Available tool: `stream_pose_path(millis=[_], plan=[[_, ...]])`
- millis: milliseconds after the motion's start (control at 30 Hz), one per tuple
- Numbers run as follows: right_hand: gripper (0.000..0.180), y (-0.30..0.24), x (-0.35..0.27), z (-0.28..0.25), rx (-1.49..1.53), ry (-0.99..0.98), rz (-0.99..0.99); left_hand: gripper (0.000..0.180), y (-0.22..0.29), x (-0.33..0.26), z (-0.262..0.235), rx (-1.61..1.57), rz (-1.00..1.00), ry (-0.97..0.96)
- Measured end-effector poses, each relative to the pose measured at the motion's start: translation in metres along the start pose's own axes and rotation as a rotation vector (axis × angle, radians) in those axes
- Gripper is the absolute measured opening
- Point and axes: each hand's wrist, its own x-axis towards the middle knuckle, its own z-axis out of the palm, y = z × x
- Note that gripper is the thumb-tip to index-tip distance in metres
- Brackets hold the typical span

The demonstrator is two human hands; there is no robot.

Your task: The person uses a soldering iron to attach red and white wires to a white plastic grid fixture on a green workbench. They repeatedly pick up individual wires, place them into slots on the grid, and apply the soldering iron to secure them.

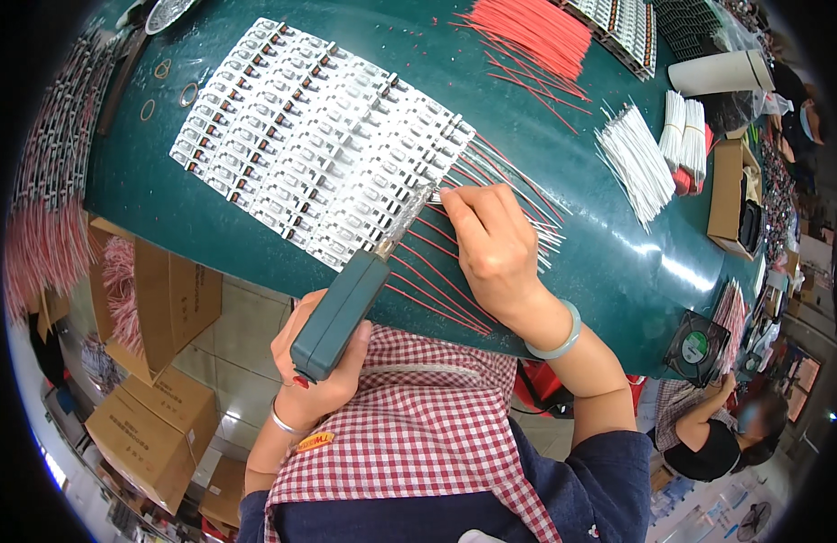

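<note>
Two hands busy | left hand [314,366] grips green tool [339,314], tip at white parts [319,145] | right hand [491,240] pinches red wire [436,281] | step looks like joining wire to part; next needs steady tip.

Teal soldering iron [339,315]; red wires [436,281]; red-white checked apron [418,425].

Component strips [319,145] on table [255,244], loose wires [636,163] right, cardboard boxes [156,425] below left.
</note>
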Motion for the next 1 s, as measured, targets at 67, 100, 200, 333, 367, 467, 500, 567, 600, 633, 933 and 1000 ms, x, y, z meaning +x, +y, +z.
stream_pose_path(millis=[67,100,200,333,367,467,500,567,600,633,933,1000], plan=[[0.032,-0.001,0.001,0.0,-0.007,-0.003,0.0,0.024,0.002,0.001,0.0,0.015,0.002,-0.005],[0.032,-0.001,0.001,-0.001,-0.009,-0.004,-0.001,0.023,0.002,0.002,-0.001,0.042,0.023,-0.012],[0.032,-0.001,0.001,0.0,-0.015,-0.009,0.0,0.021,0.004,0.004,-0.002,0.076,0.051,-0.016],[0.032,-0.001,0.001,0.0,-0.014,-0.009,0.0,0.019,-0.005,-0.004,0.002,-0.028,-0.019,0.037],[0.032,-0.001,0.002,0.0,-0.011,-0.006,-0.001,0.019,-0.008,-0.007,0.001,-0.014,0.0,0.043],[0.031,-0.001,0.001,-0.001,-0.022,-0.018,0.003,0.02,-0.011,-0.01,-0.001,-0.003,0.039,0.054],[0.031,-0.001,0.001,-0.001,-0.025,-0.017,0.007,0.021,-0.011,-0.011,-0.001,-0.017,0.035,0.058],[0.031,-0.002,0.0,0.0,-0.031,-0.015,0.016,0.021,-0.01,-0.011,-0.003,-0.027,0.035,0.058],[0.031,-0.002,0.0,0.001,-0.035,-0.008,0.012,0.021,-0.01,-0.011,-0.003,-0.022,0.038,0.052],[0.031,-0.001,0.0,0.001,-0.039,0.0,0.008,0.022,-0.01,-0.011,-0.004,-0.018,0.041,0.046],[0.033,-0.012,-0.007,-0.001,0.002,0.019,0.004,0.023,-0.013,-0.02,-0.005,0.005,-0.001,0.051],[0.033,-0.011,-0.007,0.0,0.007,0.008,-0.001,0.025,-0.013,-0.02,-0.005,0.026,0.018,0.041]])
